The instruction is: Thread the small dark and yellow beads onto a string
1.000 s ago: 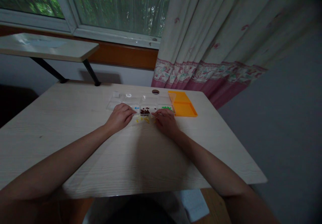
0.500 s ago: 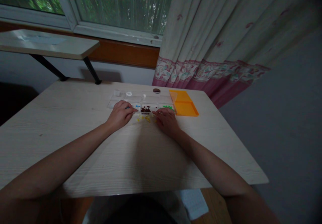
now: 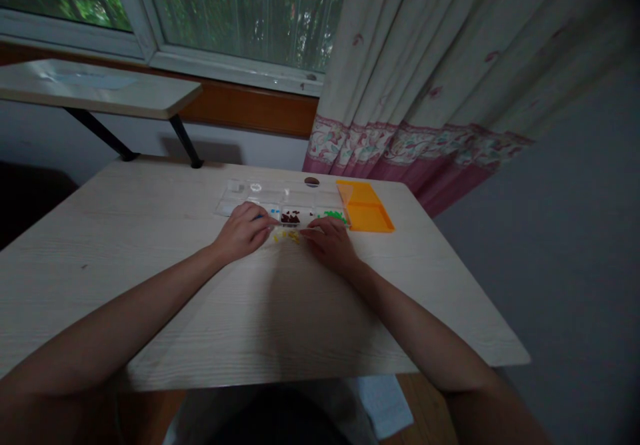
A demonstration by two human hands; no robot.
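Observation:
A clear plastic organiser box [image 3: 260, 198] lies on the pale wooden table [image 3: 150, 245], with blue, dark red and green beads in its near compartments. Loose yellow beads [image 3: 286, 236] lie on the table just in front of the box. My left hand [image 3: 243, 232] rests at the box's near left edge, fingers curled toward the beads; whether it grips anything is hidden. My right hand [image 3: 330, 242] lies to the right of the yellow beads, fingers bent, its tips near them.
The box's orange lid [image 3: 364, 213] lies open flat at its right. A small dark round object [image 3: 311, 181] sits behind the box. A second table [image 3: 95, 92] stands at the back left under the window. A flowered curtain [image 3: 425, 98] hangs at the right.
Both hands stay beside the yellow beads with only small finger shifts. The view has drifted slightly.

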